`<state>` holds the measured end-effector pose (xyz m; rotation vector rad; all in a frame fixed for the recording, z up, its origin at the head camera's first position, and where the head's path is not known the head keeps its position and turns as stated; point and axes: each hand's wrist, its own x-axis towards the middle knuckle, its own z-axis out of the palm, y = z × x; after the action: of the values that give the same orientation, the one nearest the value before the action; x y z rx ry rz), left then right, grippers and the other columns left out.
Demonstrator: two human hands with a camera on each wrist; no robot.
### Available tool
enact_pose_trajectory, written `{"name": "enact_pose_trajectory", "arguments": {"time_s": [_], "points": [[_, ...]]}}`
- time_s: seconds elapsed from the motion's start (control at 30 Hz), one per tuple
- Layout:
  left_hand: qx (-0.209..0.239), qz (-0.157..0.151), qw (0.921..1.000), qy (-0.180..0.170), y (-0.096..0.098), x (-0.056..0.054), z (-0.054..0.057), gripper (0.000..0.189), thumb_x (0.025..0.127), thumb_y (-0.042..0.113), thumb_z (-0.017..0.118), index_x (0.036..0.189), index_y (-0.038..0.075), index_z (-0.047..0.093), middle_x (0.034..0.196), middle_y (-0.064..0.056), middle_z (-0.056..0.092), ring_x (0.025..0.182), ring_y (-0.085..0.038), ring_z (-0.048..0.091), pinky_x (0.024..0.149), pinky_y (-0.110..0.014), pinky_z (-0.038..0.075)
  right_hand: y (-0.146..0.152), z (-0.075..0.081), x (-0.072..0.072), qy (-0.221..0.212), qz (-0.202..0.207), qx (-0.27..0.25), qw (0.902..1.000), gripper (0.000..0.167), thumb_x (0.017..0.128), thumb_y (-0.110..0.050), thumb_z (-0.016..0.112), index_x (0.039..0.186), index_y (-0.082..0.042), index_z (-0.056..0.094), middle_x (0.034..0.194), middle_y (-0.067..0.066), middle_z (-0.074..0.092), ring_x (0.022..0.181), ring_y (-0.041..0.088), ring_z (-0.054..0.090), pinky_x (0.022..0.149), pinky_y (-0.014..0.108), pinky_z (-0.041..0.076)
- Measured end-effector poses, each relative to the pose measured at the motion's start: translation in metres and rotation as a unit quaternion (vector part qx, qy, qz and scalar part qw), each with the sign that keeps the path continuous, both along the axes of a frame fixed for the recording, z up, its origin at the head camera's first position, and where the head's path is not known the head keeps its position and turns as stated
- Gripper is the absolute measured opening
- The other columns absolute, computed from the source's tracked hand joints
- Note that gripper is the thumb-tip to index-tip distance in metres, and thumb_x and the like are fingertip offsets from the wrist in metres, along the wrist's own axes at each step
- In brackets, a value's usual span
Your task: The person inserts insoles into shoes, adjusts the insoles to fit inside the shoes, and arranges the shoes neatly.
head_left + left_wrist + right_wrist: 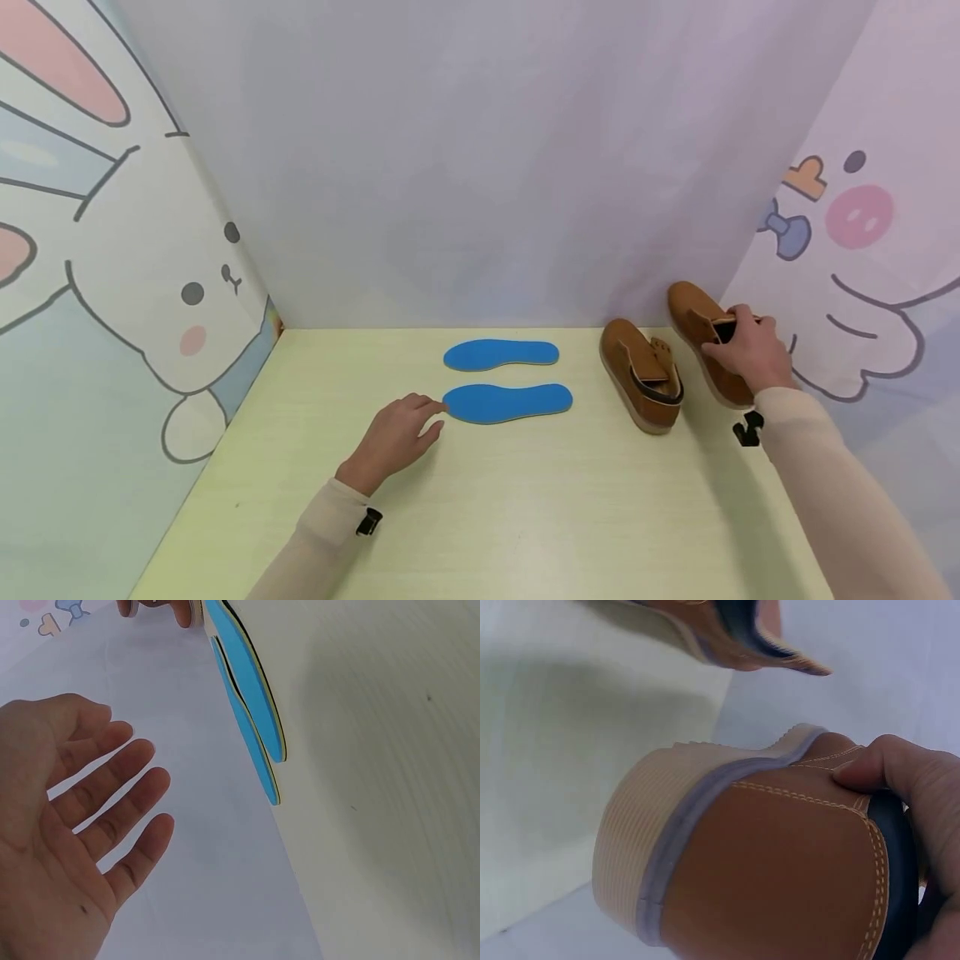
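Observation:
My right hand [752, 348] grips a brown leather shoe [693, 310] by its collar at the table's right side. In the right wrist view the thumb presses the stitched side of this shoe [772, 855], whose pale ridged sole faces left. Its mate, another brown shoe [626, 354], stands just to the left, toe pointing to the back. Two blue insoles lie side by side at the middle: a far insole [498, 354] and a near insole [506, 403]. By the rounded left end of the near one hovers my left hand [397, 433], fingers relaxed and holding nothing.
A pale wooden table [480, 517] carries everything. Behind it hangs a plain greyish curtain [480, 167]. Cartoon-printed panels border both sides, a rabbit panel [142, 275] on the left and a pig panel [862, 275] close beside my right hand.

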<state>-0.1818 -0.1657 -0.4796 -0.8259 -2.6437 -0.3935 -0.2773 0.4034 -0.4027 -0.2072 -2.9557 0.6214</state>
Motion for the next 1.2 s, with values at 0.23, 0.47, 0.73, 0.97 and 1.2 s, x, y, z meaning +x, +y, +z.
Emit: {"name": "enact_pose_trajectory", "arguments": {"time_s": [0.23, 0.47, 0.73, 0.97, 1.2], "points": [[0.004, 0.002, 1.0, -0.003, -0.001, 0.001, 0.0, 0.024, 0.093, 0.02, 0.076, 0.116, 0.014, 0.075, 0.11, -0.002, 0.072, 0.099, -0.021, 0.069, 0.079, -0.038, 0.059, -0.024, 0.022, 0.003, 0.025, 0.017, 0.012, 0.9995, 0.084, 0.089, -0.04, 0.075, 0.151, -0.005, 0.031, 0.129, 0.045, 0.031, 0.087, 0.064, 0.052, 0.06, 0.062, 0.045], [0.002, 0.015, 0.9998, -0.011, -0.004, 0.002, 0.0, 0.025, 0.093, 0.022, 0.076, 0.117, 0.016, 0.075, 0.11, -0.002, 0.072, 0.1, -0.021, 0.068, 0.081, -0.038, 0.059, -0.058, 0.041, 0.006, 0.049, 0.059, 0.029, 0.9966, 0.085, 0.087, -0.039, 0.076, 0.153, -0.009, 0.032, 0.135, 0.042, 0.033, 0.087, 0.064, 0.054, 0.057, 0.06, 0.045], [-0.003, 0.02, 0.9997, -0.013, -0.007, 0.001, 0.0, 0.025, 0.093, 0.021, 0.076, 0.117, 0.016, 0.075, 0.11, -0.002, 0.072, 0.101, -0.021, 0.068, 0.082, -0.038, 0.059, -0.103, 0.052, 0.016, 0.075, 0.114, 0.041, 0.9899, 0.08, 0.084, -0.032, 0.078, 0.15, -0.014, 0.036, 0.136, 0.034, 0.035, 0.077, 0.048, 0.059, 0.052, 0.051, 0.047], [0.005, 0.019, 0.9997, -0.012, -0.005, 0.0, 0.0, 0.025, 0.092, 0.02, 0.077, 0.117, 0.015, 0.075, 0.11, -0.002, 0.072, 0.1, -0.021, 0.068, 0.081, -0.038, 0.059, -0.138, 0.053, 0.028, 0.092, 0.171, 0.064, 0.9788, 0.077, 0.083, -0.032, 0.079, 0.148, -0.017, 0.039, 0.135, 0.03, 0.039, 0.06, 0.032, 0.056, 0.047, 0.043, 0.046], [0.002, 0.021, 0.9995, -0.022, -0.005, 0.003, -0.002, 0.027, 0.093, 0.021, 0.076, 0.119, 0.015, 0.074, 0.11, -0.001, 0.072, 0.099, -0.02, 0.068, 0.079, -0.036, 0.059, -0.164, 0.042, 0.039, 0.107, 0.233, 0.071, 0.9639, 0.073, 0.081, -0.029, 0.08, 0.144, -0.016, 0.044, 0.135, 0.024, 0.043, 0.053, 0.021, 0.053, 0.046, 0.038, 0.046]]}}
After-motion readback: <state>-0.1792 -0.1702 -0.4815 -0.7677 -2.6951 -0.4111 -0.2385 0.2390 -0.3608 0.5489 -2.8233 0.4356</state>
